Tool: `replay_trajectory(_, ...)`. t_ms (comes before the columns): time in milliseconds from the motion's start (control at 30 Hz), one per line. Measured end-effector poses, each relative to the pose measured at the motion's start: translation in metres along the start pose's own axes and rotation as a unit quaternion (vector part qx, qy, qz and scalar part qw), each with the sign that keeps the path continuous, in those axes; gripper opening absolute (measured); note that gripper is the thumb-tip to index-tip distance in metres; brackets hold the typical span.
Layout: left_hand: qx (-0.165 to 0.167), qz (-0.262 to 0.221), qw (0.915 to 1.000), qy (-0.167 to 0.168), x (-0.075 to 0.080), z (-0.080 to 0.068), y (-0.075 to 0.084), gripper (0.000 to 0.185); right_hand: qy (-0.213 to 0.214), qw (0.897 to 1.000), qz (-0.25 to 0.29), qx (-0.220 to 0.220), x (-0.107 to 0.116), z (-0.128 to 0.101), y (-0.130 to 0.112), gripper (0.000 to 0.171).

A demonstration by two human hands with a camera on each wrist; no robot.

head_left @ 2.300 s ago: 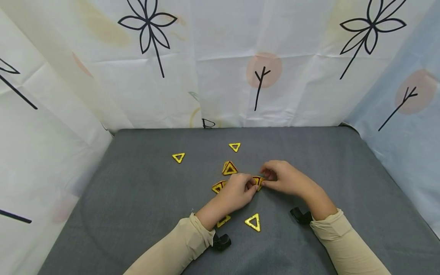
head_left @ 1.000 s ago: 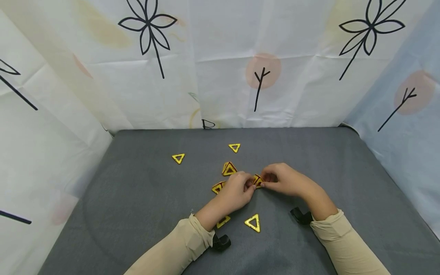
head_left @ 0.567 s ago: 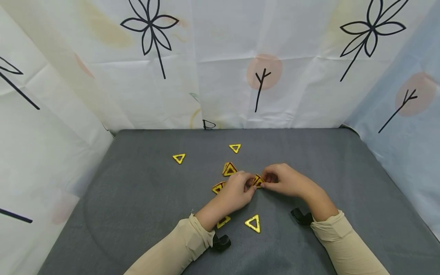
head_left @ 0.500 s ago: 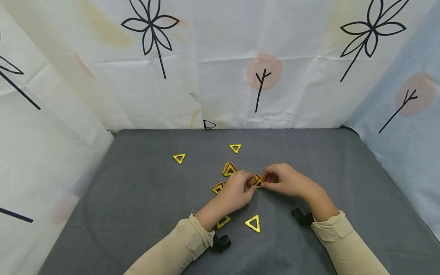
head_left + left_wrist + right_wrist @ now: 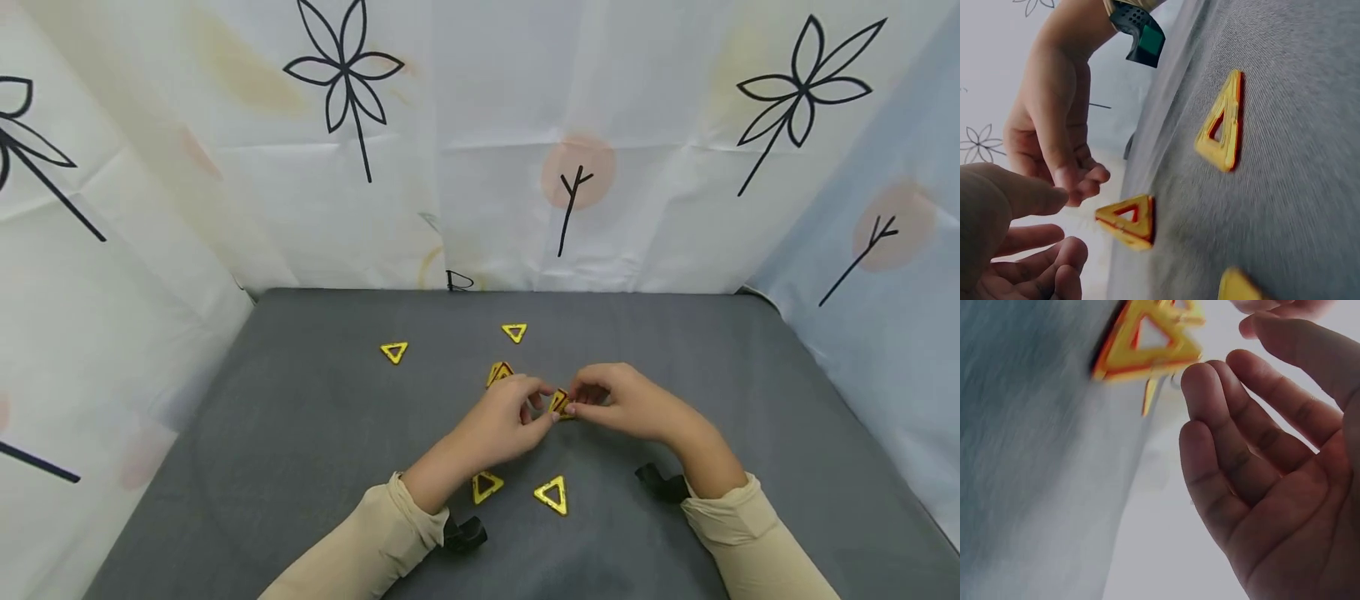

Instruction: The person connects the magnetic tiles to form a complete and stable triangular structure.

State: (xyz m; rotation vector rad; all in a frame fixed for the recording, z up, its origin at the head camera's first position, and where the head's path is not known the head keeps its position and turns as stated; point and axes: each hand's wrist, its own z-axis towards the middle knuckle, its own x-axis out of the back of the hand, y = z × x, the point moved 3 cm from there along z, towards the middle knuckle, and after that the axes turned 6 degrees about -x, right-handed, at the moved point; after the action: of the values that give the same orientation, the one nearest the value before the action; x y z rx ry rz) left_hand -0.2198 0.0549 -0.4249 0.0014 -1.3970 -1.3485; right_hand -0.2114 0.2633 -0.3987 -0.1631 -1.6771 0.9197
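A small pyramid [image 5: 559,403] of yellow triangular magnetic tiles with red edges stands on the grey cloth between both hands. My left hand [image 5: 498,421] is at its left side, fingers loosely bent and apart. My right hand [image 5: 626,400] is at its right, thumb and fingertips close to it in the head view. Both wrist views show a gap between fingers and pyramid [image 5: 1129,220]; the right palm [image 5: 1285,512] holds nothing. Behind the left hand, a second pyramid [image 5: 498,372] is partly covered.
Flat yellow triangle tiles lie around: one [image 5: 393,352] far left, one [image 5: 514,332] at the back, one [image 5: 486,486] below the left wrist, another [image 5: 552,495] near the front. A printed white curtain [image 5: 487,150] hangs behind the table [image 5: 315,467].
The fingers of both hands have loosened from the pyramid between them, which has turned slightly. My left forearm has shifted left, uncovering more of the near tile; another pyramid is now hidden behind that hand.
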Motion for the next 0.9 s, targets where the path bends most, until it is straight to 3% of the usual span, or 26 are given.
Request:
replay_trajectory(300, -0.008, 0.002, 0.9998, -0.02, 0.026, -0.044, 0.002, 0.022, -0.035, 0.998, 0.015, 0.058, -0.02, -0.006, -0.029, 0.011)
replay_trajectory(633, 0.046, 0.004, 0.9982, -0.039, 0.036, -0.081, -0.016, 0.018, -0.116, 0.992, -0.004, 0.049, -0.047, -0.016, -0.042, 0.02)
replay_trajectory(900, 0.075, 0.024, 0.9948, -0.065, 0.042, -0.093, -0.023, 0.023, -0.147, 0.988, -0.035, 0.015, -0.063, -0.014, -0.046, 0.025)
